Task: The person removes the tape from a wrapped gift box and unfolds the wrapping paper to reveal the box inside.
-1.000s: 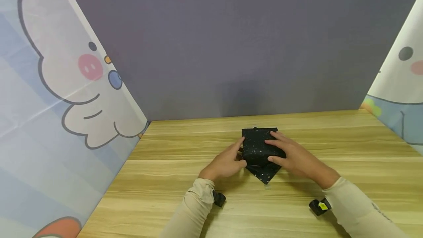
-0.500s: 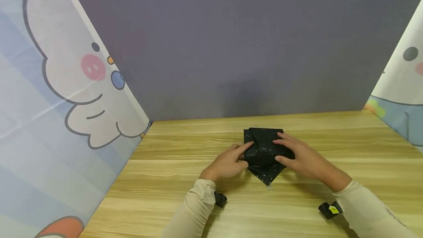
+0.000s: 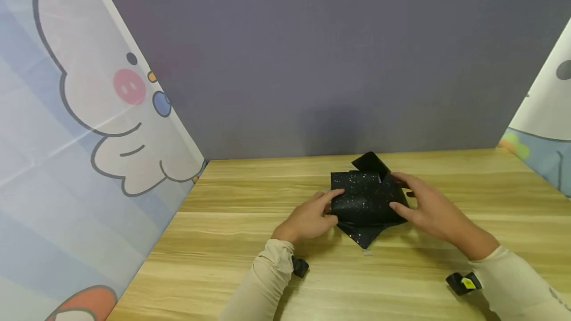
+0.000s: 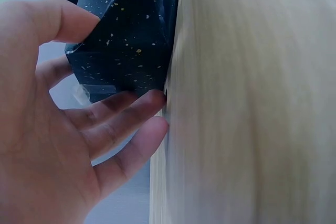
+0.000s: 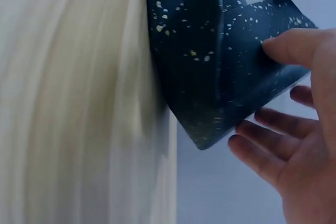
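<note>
A package in black wrapping paper (image 3: 363, 199) with pale speckles lies on the wooden table. What it contains is hidden. My left hand (image 3: 309, 218) holds its left end, index finger on top and thumb at the near side. In the left wrist view, the folded end of the black paper (image 4: 126, 61) sits between thumb and fingers. My right hand (image 3: 426, 208) pinches the paper at the right end, thumb on the near face and fingers behind. The right wrist view shows this loose paper end (image 5: 226, 72) spread out. One flap (image 3: 371, 162) stands up at the back.
The wooden table (image 3: 214, 261) meets a grey panel (image 3: 339, 63) behind the package. Cartoon-printed sheets (image 3: 76, 128) flank it on both sides. A bit of clear tape (image 3: 367, 252) lies by the paper's near corner, and another piece of tape (image 4: 81, 95) shows at the left end.
My right hand has moved right, drawing the paper's right end outward, and a flap has risen at the back. My left index finger has moved from the side edge onto the top.
</note>
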